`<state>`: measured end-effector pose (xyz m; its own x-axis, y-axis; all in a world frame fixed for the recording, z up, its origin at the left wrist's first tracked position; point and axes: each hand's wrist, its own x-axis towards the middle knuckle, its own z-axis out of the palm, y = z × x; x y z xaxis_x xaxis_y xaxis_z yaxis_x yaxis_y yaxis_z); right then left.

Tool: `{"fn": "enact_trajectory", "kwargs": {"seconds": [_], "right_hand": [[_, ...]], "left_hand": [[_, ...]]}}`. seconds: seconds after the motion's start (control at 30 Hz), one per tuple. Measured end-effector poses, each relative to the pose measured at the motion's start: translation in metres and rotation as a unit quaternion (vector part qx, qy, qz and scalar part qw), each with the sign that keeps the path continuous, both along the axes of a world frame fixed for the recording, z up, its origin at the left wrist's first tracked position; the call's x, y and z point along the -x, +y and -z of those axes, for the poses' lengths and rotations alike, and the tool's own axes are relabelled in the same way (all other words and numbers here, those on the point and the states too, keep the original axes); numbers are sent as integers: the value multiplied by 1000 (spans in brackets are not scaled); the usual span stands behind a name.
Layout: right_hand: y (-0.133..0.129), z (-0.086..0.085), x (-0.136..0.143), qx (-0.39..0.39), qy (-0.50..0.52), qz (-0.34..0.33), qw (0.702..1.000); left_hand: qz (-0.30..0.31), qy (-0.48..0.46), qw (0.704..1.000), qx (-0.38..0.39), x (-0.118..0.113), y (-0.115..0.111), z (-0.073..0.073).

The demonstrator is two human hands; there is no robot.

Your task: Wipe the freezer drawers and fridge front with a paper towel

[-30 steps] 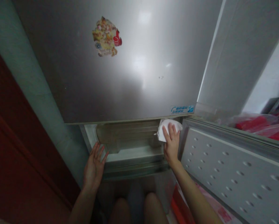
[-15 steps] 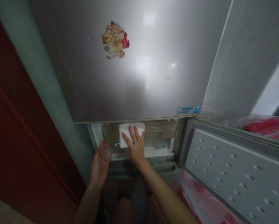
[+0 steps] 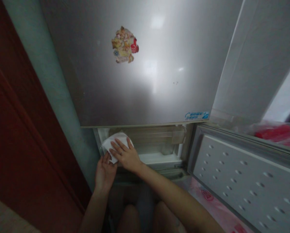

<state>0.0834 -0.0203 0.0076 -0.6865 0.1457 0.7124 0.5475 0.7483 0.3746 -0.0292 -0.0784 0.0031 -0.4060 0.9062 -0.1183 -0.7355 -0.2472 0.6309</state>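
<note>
My right hand (image 3: 128, 157) lies over a white cloth (image 3: 118, 137), fingers stretched across it, holding it at the left part of the opened lower fridge compartment. Just below the cloth's lower left edge is my left hand (image 3: 105, 171), palm up with its fingers loosely bent. Its fingertips meet the cloth's edge, and part of them is hidden there. Behind the cloth, a clear drawer front (image 3: 154, 134) spans the compartment; the cloth and right hand cover its left end.
The silver upper fridge door (image 3: 159, 81) is closed above the hands. On the right the lower door (image 3: 232, 181) stands swung out, with a pink-and-white plastic bag (image 3: 208, 197) beneath it. A red-brown wooden panel (image 3: 26, 145) borders the left side.
My right hand has moved left with the cloth, away from the middle of the drawer front. The cloth, now tilted and bunched, meets my left hand's fingers, which were apart from it before.
</note>
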Motion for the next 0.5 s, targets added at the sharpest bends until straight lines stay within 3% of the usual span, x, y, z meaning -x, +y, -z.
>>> {"fn": "enact_trajectory", "kwargs": {"seconds": [0.1, 0.23, 0.5], "right_hand": [[3, -6, -8, -13, -8, -4, 1000], [7, -5, -25, -17, -38, -17, 999], [2, 1, -104, -11, -1, 49, 999]], "left_hand": [[10, -50, 999, 15, -1, 0, 3], [8, -42, 998, 35, -1, -2, 3], [0, -11, 1000, 7, 5, -3, 8]]}}
